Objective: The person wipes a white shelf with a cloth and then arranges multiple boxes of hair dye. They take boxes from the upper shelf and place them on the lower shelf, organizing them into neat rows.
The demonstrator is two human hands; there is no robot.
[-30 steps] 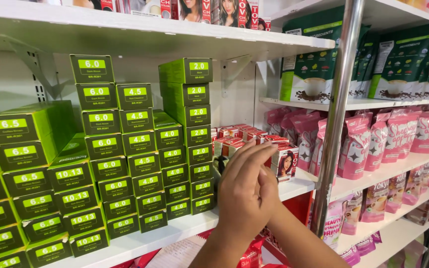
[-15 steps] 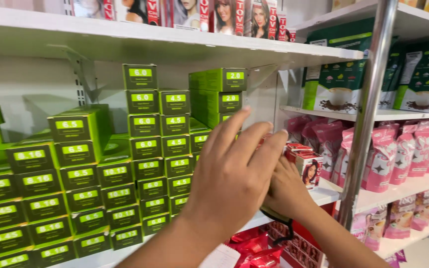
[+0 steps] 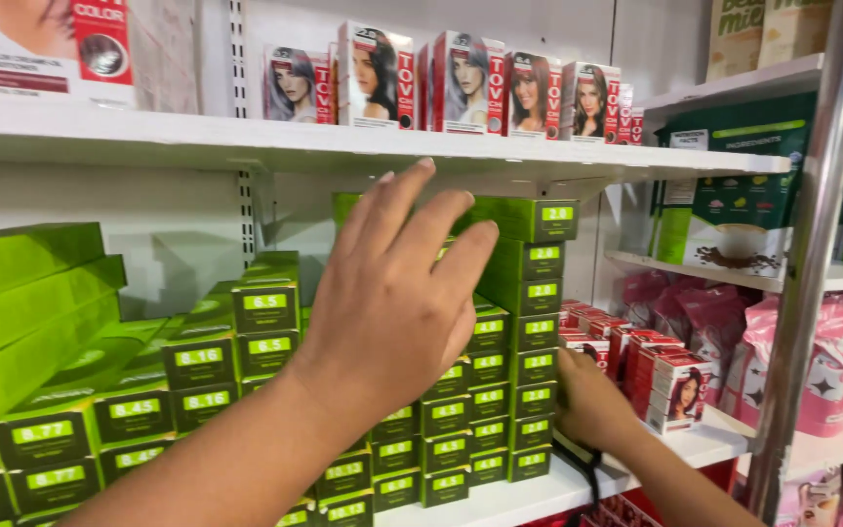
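Stacks of small green boxes [image 3: 529, 293] with number labels fill a white shelf [image 3: 539, 493]. My left hand [image 3: 397, 293] is raised in front of the stacks, fingers spread, holding nothing; its fingertips reach up near the top boxes under the upper shelf. My right hand [image 3: 587, 400] is lower, at the right side of the green stacks, pressed against the lower boxes; I cannot tell whether it grips one. Red and white boxes [image 3: 656, 376] with a portrait stand just right of it.
The upper shelf [image 3: 343, 146] carries hair-colour boxes [image 3: 470, 83]. More green boxes [image 3: 31, 312] lie at the left. A metal upright [image 3: 812, 254] divides off a bay with pink pouches [image 3: 831, 371] and green and white packs [image 3: 724, 215].
My left hand has come into view and risen in front of the green stacks. The right hand has sunk from the red boxes to the lower green boxes. The camera has moved closer and tilted up.
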